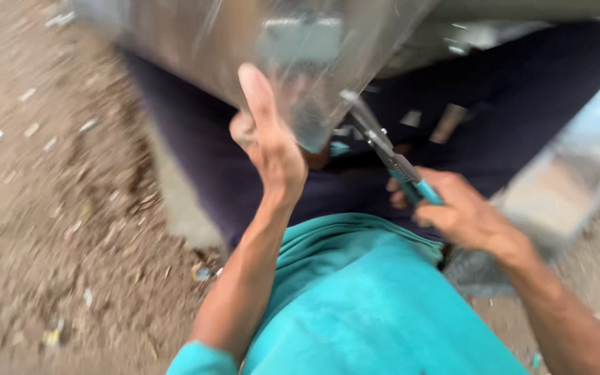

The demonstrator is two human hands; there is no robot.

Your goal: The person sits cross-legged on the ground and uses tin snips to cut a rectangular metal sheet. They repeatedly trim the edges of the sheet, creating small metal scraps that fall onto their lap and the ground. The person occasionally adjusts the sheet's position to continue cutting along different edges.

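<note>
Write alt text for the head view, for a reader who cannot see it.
A person's left hand grips the edge of a shiny metal sheet while the right hand holds teal-handled snips at its lower edge. The person wears a teal shirt and dark trousers and sits over dirt ground strewn with small scraps; the picture is blurred.

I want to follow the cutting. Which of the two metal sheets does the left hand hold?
The left hand holds the upper sheet, where the snips meet it. The other sheet lies right, untouched.
</note>
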